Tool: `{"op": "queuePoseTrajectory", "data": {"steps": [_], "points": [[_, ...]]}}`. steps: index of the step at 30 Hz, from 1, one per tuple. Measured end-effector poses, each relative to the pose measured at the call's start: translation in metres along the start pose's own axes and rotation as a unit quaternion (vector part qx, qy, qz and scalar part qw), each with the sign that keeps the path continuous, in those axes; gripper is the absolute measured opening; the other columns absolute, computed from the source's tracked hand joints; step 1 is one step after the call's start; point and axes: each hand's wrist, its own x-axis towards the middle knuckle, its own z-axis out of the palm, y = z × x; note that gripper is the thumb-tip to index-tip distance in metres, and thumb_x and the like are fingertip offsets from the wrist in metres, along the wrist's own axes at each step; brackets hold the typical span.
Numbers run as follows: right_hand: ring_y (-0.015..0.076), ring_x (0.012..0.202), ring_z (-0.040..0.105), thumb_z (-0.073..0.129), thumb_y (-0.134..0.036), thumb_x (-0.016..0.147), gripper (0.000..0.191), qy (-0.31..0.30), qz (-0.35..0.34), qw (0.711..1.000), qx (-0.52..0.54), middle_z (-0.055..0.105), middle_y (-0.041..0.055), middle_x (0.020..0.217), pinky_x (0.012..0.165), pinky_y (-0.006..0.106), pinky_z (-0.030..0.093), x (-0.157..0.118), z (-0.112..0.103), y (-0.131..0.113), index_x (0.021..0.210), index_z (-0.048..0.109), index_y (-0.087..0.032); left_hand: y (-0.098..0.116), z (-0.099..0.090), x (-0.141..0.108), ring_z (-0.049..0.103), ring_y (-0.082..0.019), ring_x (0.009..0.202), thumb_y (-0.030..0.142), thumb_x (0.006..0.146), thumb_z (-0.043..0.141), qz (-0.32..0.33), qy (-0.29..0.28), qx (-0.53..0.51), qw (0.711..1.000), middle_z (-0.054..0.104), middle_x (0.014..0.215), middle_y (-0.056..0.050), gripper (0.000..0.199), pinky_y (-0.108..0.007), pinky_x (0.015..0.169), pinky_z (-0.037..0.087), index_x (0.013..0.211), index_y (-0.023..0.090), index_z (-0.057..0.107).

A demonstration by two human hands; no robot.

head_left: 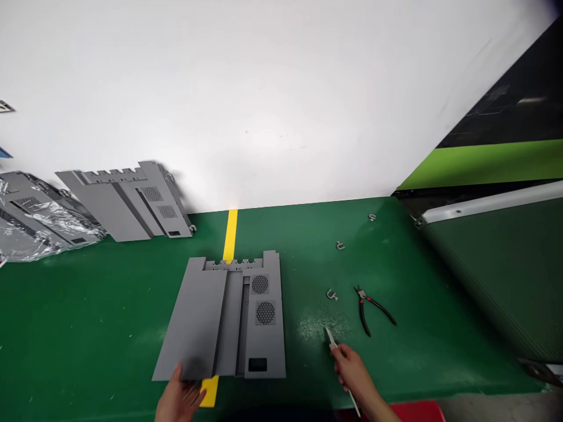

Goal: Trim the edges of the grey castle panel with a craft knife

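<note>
A flat grey metal panel with two round-holed vents lies on the green counter. The left hand is at its near edge, grip spread. The right hand pinches a long thin pale tool. Black-handled pliers and small grey metal clips lie nearby. More grey panels lie farther back.

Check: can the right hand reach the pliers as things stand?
Probably yes. The right hand is close to the pliers, and only bare green bench top lies between them. One snag: it holds a thin tool, which may need putting down first.
</note>
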Motion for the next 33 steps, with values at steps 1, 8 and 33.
{"op": "queuePoseTrajectory", "data": {"steps": [1,8,33], "points": [[0.0119,0.042,0.045,0.044,-0.053,0.094,0.032,-0.002,-0.001,1.0,0.0,0.049,-0.0044,0.06,0.039,0.025,0.03,0.001,0.0,0.0,0.086,0.053,-0.023,0.002,-0.006,-0.002,0.05,-0.047,0.143,0.052,0.09,0.064,0.014,0.028,0.07,0.997,0.043,0.161,-0.028,0.077,-0.064,0.107,0.053,0.153,0.013,0.044],[0.0115,0.042,0.047,0.045,-0.053,0.093,0.032,-0.011,-0.011,1.0,0.012,0.051,-0.0048,0.059,0.039,0.025,0.031,0.011,0.001,-0.002,0.085,0.053,-0.023,-0.021,0.036,-0.043,0.033,-0.041,0.156,0.073,0.095,0.037,0.389,-0.012,0.435,0.812,0.037,0.169,-0.019,0.091,-0.063,0.126,0.033,0.163,0.013,0.033],[0.0155,0.056,0.056,0.047,-0.057,0.096,0.035,-0.03,-0.079,0.996,-0.023,0.056,-0.0012,0.068,0.048,0.027,0.04,0.045,-0.016,-0.02,0.092,0.058,-0.024,-0.053,0.098,-0.117,0.06,-0.022,0.065,0.064,0.099,0.04,0.384,-0.268,0.566,0.678,0.063,0.068,-0.003,0.054,-0.034,0.065,0.046,0.101,0.021,0.072]]}}
